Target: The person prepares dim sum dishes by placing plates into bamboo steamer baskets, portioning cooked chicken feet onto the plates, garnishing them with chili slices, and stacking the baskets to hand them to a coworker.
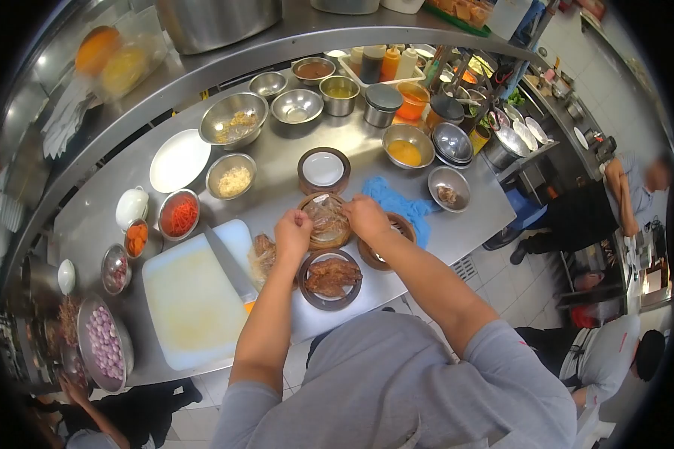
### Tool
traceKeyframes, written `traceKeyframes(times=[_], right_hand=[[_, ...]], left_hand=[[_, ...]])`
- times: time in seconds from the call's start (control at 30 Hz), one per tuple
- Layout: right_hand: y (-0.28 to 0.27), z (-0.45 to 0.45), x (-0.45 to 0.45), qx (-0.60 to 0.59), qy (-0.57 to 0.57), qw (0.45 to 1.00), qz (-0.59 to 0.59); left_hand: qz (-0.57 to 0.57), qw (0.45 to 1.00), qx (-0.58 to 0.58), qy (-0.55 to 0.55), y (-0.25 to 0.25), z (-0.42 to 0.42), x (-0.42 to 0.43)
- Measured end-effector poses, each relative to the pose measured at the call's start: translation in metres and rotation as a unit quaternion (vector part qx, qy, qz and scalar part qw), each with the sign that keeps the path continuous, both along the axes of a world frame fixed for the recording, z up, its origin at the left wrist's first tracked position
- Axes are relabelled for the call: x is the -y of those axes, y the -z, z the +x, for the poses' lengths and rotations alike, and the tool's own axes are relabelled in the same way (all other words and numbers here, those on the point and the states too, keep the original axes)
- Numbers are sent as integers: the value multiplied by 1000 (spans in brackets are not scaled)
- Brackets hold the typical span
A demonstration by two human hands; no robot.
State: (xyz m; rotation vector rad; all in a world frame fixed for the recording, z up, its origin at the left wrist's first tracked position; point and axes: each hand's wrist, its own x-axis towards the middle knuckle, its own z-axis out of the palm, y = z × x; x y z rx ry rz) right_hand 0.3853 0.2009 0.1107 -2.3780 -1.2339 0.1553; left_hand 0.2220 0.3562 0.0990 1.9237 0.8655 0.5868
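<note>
In front of me on the steel table is a round brown-rimmed dish holding meat in clear plastic wrap (pixel 326 218). My left hand (pixel 293 233) is closed in a pinch at the dish's left edge, on what looks like the wrap. From the other side, my right hand (pixel 366 218) pinches the wrap at the right edge. Nearer to me lies a dark-rimmed plate (pixel 312 299) with browned meat (pixel 331 277) on it. A second plastic-wrapped piece of meat (pixel 263 259) lies left of it, partly behind my left forearm. My right forearm partly covers another round brown-rimmed dish (pixel 404 226).
A knife (pixel 228 262) rests on white cutting boards (pixel 183 307) at left. Metal bowls of shallots (pixel 105 344), shredded carrot (pixel 178 215) and minced garlic (pixel 234 181) stand around. A blue cloth (pixel 397 200) lies at right. Other people work nearby.
</note>
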Motion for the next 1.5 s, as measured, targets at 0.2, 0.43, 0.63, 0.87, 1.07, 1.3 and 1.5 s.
traceKeyframes(times=[0.2, 0.43, 0.63, 0.87, 1.07, 1.3, 1.5], right_hand=[[-28, -14, 21, -65, -93, 990, 85], [2, 2, 6, 2, -116, 992, 52], [-26, -9, 2, -46, -79, 978, 188], [-34, -19, -6, -11, -37, 970, 240], [-38, -20, -3, -92, 14, 988, 120], [-74, -20, -11, -35, -65, 973, 219], [-107, -25, -2, -138, 74, 953, 258]], left_hand=[[91, 994, 6, 64, -7, -15, -13], [202, 969, -52, 134, -11, -4, -17], [188, 971, 91, 114, -18, 4, -15], [53, 993, 69, 77, -37, 8, -1], [80, 990, 76, 91, -56, 14, 7], [-5, 976, 101, 194, -99, 24, 0], [-8, 977, 171, 129, -107, 14, -7]])
